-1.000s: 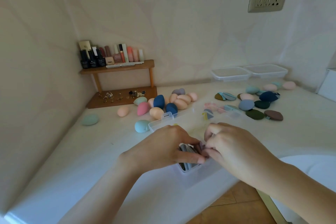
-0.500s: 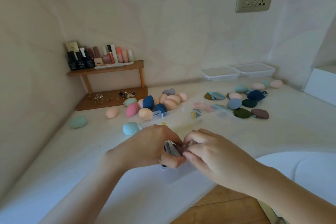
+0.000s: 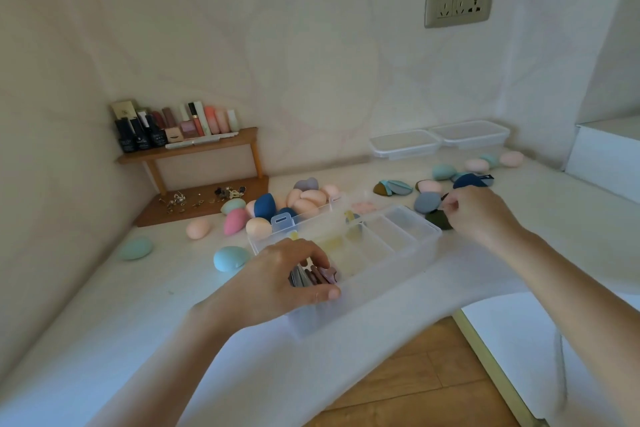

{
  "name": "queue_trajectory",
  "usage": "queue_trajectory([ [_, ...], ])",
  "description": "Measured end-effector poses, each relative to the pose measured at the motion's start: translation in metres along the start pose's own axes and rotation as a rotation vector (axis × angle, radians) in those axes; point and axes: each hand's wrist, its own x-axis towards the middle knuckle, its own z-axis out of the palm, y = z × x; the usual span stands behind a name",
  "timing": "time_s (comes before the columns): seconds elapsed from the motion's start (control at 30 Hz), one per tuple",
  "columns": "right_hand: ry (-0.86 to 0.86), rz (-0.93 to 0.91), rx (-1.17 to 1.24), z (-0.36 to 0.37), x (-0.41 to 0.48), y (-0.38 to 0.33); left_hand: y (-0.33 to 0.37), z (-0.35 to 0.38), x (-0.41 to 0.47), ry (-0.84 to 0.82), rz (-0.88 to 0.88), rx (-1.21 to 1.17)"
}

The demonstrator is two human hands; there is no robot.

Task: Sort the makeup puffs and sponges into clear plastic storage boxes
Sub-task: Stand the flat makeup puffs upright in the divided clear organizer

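Note:
A clear divided storage box (image 3: 398, 248) lies open near the table's front edge, its lid tipped back. My left hand (image 3: 287, 276) grips a stack of flat puffs (image 3: 320, 276) standing on edge in the box's nearest compartment. My right hand (image 3: 479, 215) is out past the box's far right end, fingers curled and pinching a dark green puff (image 3: 439, 219) among the loose flat puffs (image 3: 427, 201). Egg-shaped sponges (image 3: 304, 199) are heaped behind the box. A light blue sponge (image 3: 230, 258) lies just left of it.
A mint sponge (image 3: 135, 248) and a peach one (image 3: 198, 228) lie apart at the left. A wooden shelf (image 3: 188, 151) with cosmetics fills the back left corner. Two clear lidded boxes (image 3: 405, 144) stand against the back wall. A white block (image 3: 602, 156) is at the right.
My right hand has left the stack in the box and moved right and back to the loose puffs. My left hand stays on the stack.

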Motion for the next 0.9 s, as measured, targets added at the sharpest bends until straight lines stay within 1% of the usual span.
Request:
queue_trajectory([
  [0.13,-0.153,0.045,-0.084,0.013,0.012,-0.002,0.007,0.0,0.004,-0.071,-0.017,0.125],
  [0.2,-0.169,0.086,-0.05,0.017,0.015,-0.003,0.009,0.0,0.006,-0.107,-0.031,0.172],
  [0.3,-0.159,0.12,0.035,0.014,0.016,-0.003,0.012,0.001,0.007,-0.123,-0.076,0.22],
  [0.37,-0.185,0.132,0.069,0.01,0.018,-0.003,0.011,0.002,0.007,-0.132,-0.105,0.254],
  [0.47,-0.273,0.205,0.012,0.004,0.023,-0.005,0.009,0.002,0.01,-0.134,-0.115,0.284],
  [0.5,-0.283,0.204,-0.004,0.004,0.026,-0.005,0.008,0.002,0.01,-0.134,-0.122,0.285],
  [0.67,-0.253,0.113,0.087,-0.009,0.021,-0.004,0.013,0.003,0.008,-0.119,-0.14,0.244],
  [0.73,-0.167,0.059,0.11,-0.026,0.011,-0.011,0.014,0.003,0.006,-0.087,-0.133,0.179],
  [0.8,-0.02,-0.051,0.178,-0.042,-0.003,-0.022,0.014,0.003,0.005,-0.035,-0.112,0.103],
  [0.83,0.026,-0.109,0.236,-0.048,-0.012,-0.031,0.014,0.004,0.004,-0.014,-0.107,0.086],
  [0.9,0.02,-0.211,0.362,-0.058,-0.034,-0.052,0.013,0.005,0.003,0.016,-0.107,0.081],
])
